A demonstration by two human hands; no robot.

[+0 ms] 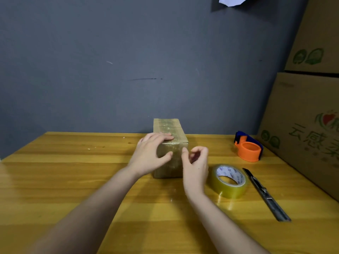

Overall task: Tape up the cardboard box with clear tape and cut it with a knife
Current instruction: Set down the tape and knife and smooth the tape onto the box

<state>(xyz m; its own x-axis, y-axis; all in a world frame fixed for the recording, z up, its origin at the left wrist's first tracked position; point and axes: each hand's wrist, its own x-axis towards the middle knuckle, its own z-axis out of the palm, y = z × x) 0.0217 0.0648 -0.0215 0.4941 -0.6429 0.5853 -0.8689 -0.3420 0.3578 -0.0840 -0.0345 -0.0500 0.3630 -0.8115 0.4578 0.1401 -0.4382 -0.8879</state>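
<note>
My left hand (152, 153) rests on the cardboard box (170, 143), fingers spread over its top near edge and thumb pressed against the near face, so the box stays put on the wooden table (73, 180) while I work at the tape. It is a flat, open hold that pins rather than grasps. The box sits lengthwise, running away from me toward the grey wall (128, 61), and its top and near face already shine with clear tape, so I judge the wrapping is well along.

My right hand (196, 165) hovers just beside the box's near right corner, thumb and fingers curled toward each other in a loose pinch. I cannot tell whether a thin strip of tape is caught between them; nothing solid shows there. That pinch seems meant for finding or smoothing a tape end on the near face.

The tape roll (229, 180) lies flat on the table just to the right of my right wrist, close enough to pick up without shifting. The knife (266, 193) lies further right, beyond the roll, with its tip toward the wall. An orange tape dispenser (248, 147) stands further off to the right, near the stacked large cartons (302, 116), apart from both hands.
</note>
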